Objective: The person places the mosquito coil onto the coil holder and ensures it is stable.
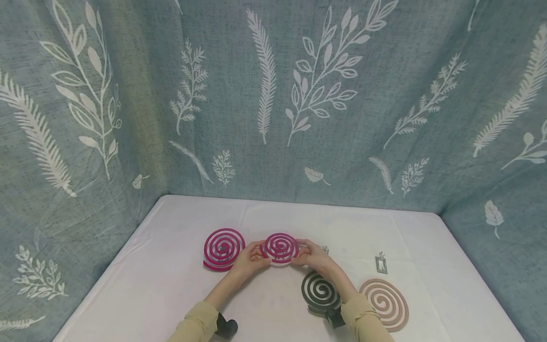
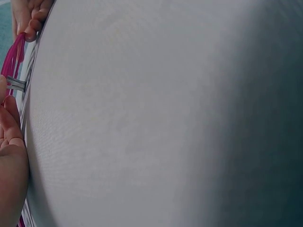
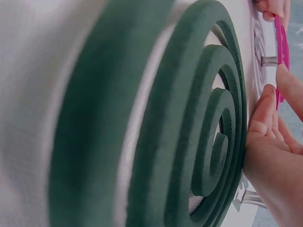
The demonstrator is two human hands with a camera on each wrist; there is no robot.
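Observation:
Both hands hold a magenta mosquito coil level between them, one at each side, near the middle of the table. My left hand pinches its left edge between thumb and fingers. On the opposite edge, my right hand does the same. A small metal coil stand shows at the coil's underside in the left wrist view, and this stand appears there in the right wrist view too. Another magenta coil lies just left of my left hand. Below my right forearm is a dark green coil, partly covered.
A tan coil lies at the right, partly behind the right sleeve. Beyond it is a flat metal stand with a cut-out. Another metal stand peeks out behind my right hand. A patterned curtain borders the white table.

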